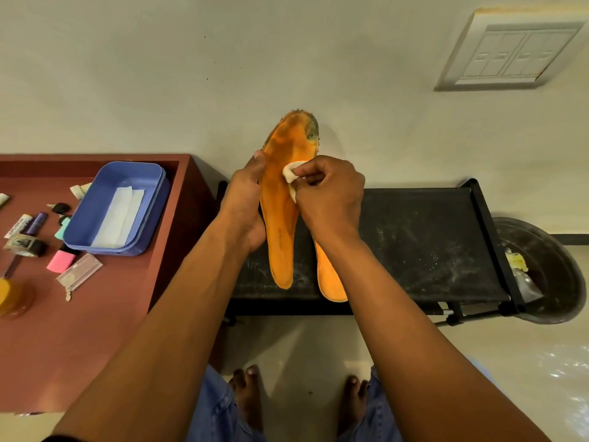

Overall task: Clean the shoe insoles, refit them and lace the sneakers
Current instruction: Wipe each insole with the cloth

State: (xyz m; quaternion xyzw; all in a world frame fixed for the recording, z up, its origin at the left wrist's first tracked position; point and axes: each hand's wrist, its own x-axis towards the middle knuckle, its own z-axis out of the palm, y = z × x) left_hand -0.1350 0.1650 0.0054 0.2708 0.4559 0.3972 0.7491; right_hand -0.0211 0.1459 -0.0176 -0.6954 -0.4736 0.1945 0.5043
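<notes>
Orange insole point(280, 199) stands nearly upright above the black rack point(414, 244), the left hand point(245, 202) gripping its edge, probably to brace it against rubbing. The right hand point(325, 193) pinches a white wipe point(291, 175) against its face just beside that grip, below the dirty toe. A second insole point(330, 275) lies on the rack under the right wrist.

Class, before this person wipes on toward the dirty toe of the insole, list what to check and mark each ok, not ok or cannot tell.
1. Left hand grips the raised insole firmly: ok.
2. Right hand pinches the wipe against the insole: ok.
3. Toe end clean: not ok, dark grime shows there.
4. Second insole lies ready on the black rack: ok.
5. Spare tissue in the blue box: ok.
6. Wipe damp enough: cannot tell.
</notes>
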